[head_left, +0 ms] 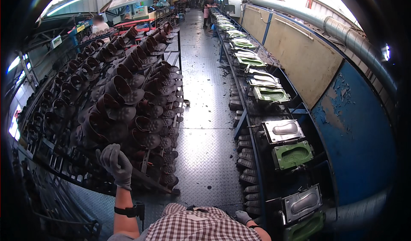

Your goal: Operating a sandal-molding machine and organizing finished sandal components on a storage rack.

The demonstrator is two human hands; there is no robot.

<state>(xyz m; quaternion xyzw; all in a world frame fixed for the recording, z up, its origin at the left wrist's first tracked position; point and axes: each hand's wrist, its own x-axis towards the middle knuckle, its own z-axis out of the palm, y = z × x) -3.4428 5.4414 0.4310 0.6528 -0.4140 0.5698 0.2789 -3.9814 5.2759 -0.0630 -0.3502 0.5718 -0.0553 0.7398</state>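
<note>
My left hand [114, 164], in a grey glove, is raised at the near end of a rack. Its fingers point up, loosely bent and apart, and nothing shows in them. Just beyond it stand rows of dark brown shoe parts [117, 89] with wide round openings and flat dotted ends. My right hand [243, 217], also gloved in grey, is low beside my checked apron [201, 226], close to the bench on the right. Its fingers are mostly hidden. Along that bench lie opened shoe-sole moulds, with green hollow halves [293, 154] and silver sole-shaped halves [283, 130].
A metal-plate walkway [203, 112] runs ahead between rack and bench. Dark ridged pieces [246, 159] are stacked under the bench edge. A blue panel [355, 134] and a large silver duct [342, 29] line the right. One person [206, 16] stands far ahead, another [99, 25] at far left.
</note>
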